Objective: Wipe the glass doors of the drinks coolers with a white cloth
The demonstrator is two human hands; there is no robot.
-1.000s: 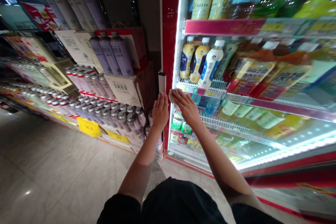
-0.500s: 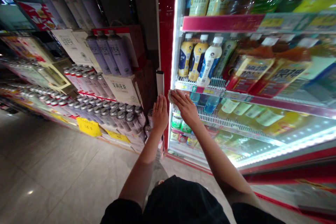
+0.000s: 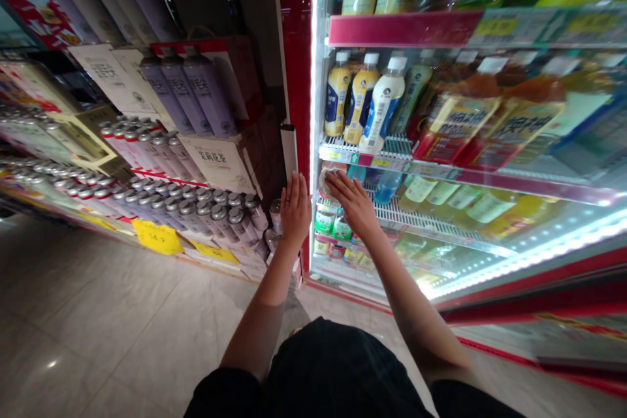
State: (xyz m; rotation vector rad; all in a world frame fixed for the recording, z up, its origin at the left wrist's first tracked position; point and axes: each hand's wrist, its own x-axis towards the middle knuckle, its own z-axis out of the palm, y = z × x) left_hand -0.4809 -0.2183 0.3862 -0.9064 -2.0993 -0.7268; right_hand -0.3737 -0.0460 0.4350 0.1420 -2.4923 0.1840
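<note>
My left hand lies flat with its fingers pointing up against the red edge of the fridge, beside a white handle strip, and holds nothing. Under the fingertips of my right hand is a pale crumpled cloth, pressed on the glass door in front of the drinks. The bright light strip of the fridge frame runs between the two hands. Behind the glass, a white-capped bottle stands above my right hand.
Bottles of red tea fill the fridge shelf at the right. On the left, rows of cans, purple bottles and cartons stand near my left arm. Yellow price signs hang above the tiled floor.
My right hand and the cloth have shifted slightly right and away from the frame edge, now lower than the shelf's price rail. The view has moved a little; my left hand stays at the edge.
</note>
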